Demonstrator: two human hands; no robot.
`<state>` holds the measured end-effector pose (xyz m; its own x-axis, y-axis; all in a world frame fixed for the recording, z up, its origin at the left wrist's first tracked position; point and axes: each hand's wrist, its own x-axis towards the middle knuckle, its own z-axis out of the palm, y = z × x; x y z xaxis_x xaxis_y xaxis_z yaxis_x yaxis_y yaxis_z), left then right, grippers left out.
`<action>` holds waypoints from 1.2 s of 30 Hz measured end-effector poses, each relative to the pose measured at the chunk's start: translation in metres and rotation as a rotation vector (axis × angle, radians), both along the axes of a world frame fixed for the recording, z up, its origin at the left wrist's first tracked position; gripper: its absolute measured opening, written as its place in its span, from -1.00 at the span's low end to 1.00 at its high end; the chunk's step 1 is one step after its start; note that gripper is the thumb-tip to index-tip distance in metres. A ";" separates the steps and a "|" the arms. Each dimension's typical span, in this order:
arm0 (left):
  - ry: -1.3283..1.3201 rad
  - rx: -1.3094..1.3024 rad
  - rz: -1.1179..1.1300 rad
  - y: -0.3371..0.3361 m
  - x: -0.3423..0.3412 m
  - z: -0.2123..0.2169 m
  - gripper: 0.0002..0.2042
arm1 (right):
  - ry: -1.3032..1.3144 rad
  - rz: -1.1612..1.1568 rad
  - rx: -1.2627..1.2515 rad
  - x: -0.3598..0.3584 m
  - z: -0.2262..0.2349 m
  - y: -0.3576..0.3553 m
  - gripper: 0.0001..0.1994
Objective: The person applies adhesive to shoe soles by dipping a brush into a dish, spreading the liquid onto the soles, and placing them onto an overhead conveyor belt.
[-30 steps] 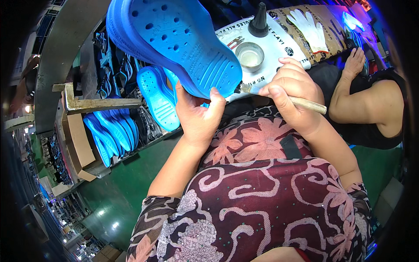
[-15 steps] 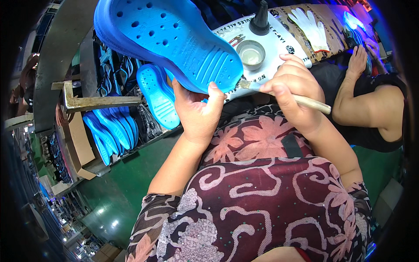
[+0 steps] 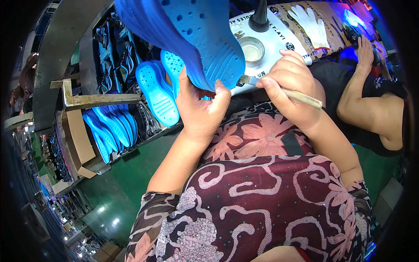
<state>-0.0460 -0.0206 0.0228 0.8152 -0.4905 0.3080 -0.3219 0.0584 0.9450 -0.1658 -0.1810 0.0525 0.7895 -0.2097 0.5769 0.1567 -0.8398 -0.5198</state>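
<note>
Clog (image 3: 201, 40), long axis slanting, toe aimed up-left, heel by brush (image 3: 302, 98)

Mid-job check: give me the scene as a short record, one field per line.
Left hand: grips the bright-blue moulded shoe sole near its heel, thumb on the ridged face
Right hand: holds the flat brush with a pale wooden handle
Brush tip: at the sole's heel edge; exact contact unclear
Cup: round grey cup, pale contents, partly hidden by the sole
Beyond cup: black cone-shaped object; white fabric glove farther right
Left side: more blue soles
</note>
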 end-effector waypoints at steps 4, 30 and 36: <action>-0.003 0.081 -0.018 0.006 0.003 0.002 -0.44 | -0.085 -0.011 0.114 -0.005 0.003 -0.006 -0.84; 1.007 -0.546 -0.570 -0.439 -0.013 0.284 -0.52 | -0.184 -0.351 0.460 -0.120 -0.036 -0.095 -0.77; 0.348 -0.391 -0.948 -0.349 -0.038 0.187 -0.37 | -0.194 -0.394 0.521 -0.125 -0.049 -0.103 -0.77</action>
<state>-0.0839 -0.3693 0.2099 0.2292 -0.8851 0.4052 0.2950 0.4598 0.8376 -0.2909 -0.2843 0.0035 0.4894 -0.7494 0.4460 0.0216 -0.5009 -0.8653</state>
